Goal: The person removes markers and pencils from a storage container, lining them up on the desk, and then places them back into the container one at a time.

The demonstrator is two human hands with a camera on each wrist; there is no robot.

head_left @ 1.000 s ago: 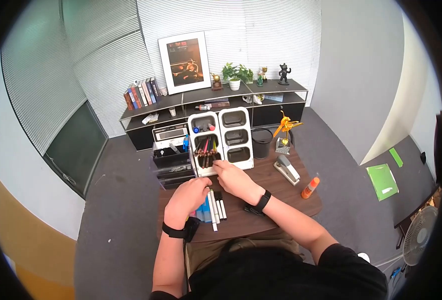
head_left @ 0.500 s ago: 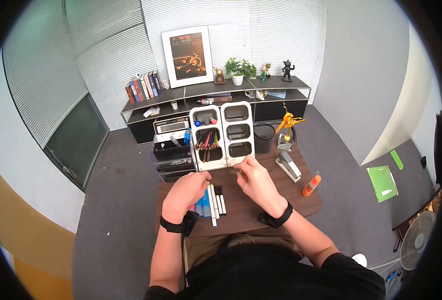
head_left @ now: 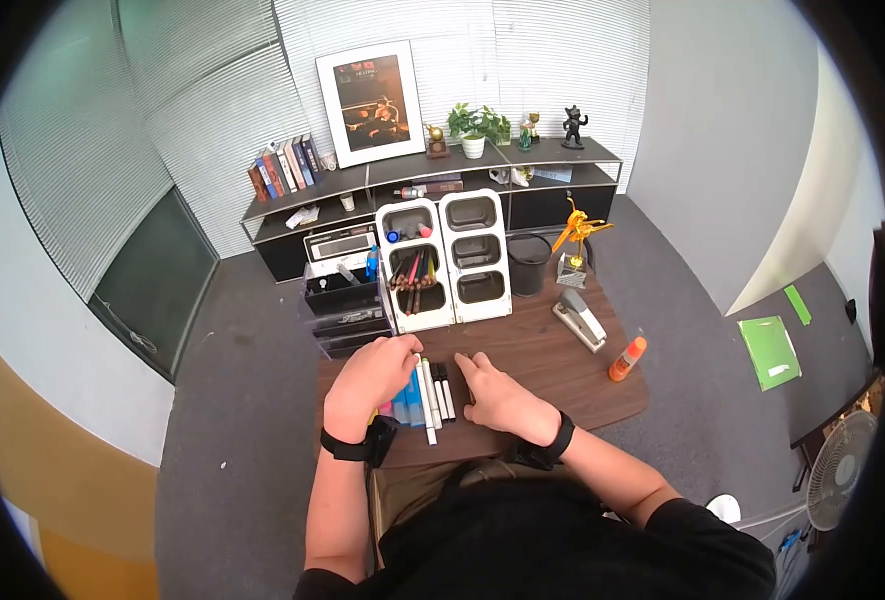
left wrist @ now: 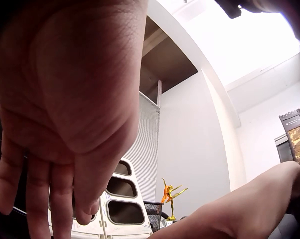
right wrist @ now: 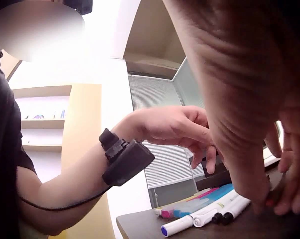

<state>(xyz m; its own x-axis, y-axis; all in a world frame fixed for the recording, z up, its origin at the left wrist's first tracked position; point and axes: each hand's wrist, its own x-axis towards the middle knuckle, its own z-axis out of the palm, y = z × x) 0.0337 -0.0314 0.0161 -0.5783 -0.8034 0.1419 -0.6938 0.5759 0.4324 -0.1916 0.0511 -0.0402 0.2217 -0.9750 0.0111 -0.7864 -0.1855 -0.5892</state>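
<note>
In the head view, my right hand (head_left: 508,403) is low over the brown table (head_left: 543,375), right of two black-capped white markers (head_left: 443,395). The right wrist view shows its thumb and fingers (right wrist: 285,201) pinching a thin dark pencil with a red tip, mostly hidden by the hand. My left hand (head_left: 371,380) hovers with relaxed, hanging fingers over the upper ends of blue pens (head_left: 411,405) and a longer white marker (head_left: 431,425); it grips nothing. Behind, a white organiser (head_left: 483,312) leans back with dark compartments, a bundle of pencils (head_left: 415,278) in its left column.
A clear drawer box (head_left: 348,325) stands left of the organiser. To the right are a stapler (head_left: 580,322), an orange glue stick (head_left: 628,360) and a golden figurine (head_left: 576,245). A black mesh bin (head_left: 530,268) is behind the table's edge.
My right hand has moved from the organiser's pencil compartment toward me and down to the table beside the markers, bringing a pencil. My left hand has stayed near the pens.
</note>
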